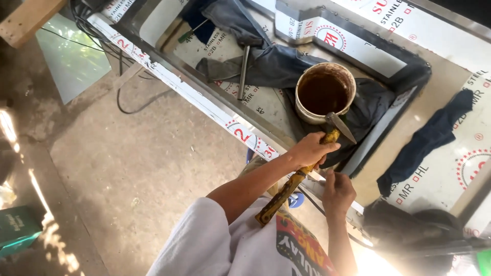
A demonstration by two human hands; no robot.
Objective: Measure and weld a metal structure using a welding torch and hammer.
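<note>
My left hand (308, 151) grips a long yellow-stained tool handle (286, 191) near its top. The tool's grey metal tip (341, 125) points at the near rim of a white bucket (306, 113) that holds brown liquid (323, 92). The bucket stands on dark cloth (373, 99) inside a shallow stainless steel tray (197, 97). My right hand (337, 191) is lower and to the right, at the tray's near edge, with its fingers curled. Whether it holds anything is hidden.
A metal rod (244, 71) and a grey cloth (220, 66) lie in the tray. A dark blue cloth (427, 140) lies on a film-covered steel sheet (460, 56) at right. Cables (120, 99) run over the concrete floor (133, 168). A green box (18, 227) sits at lower left.
</note>
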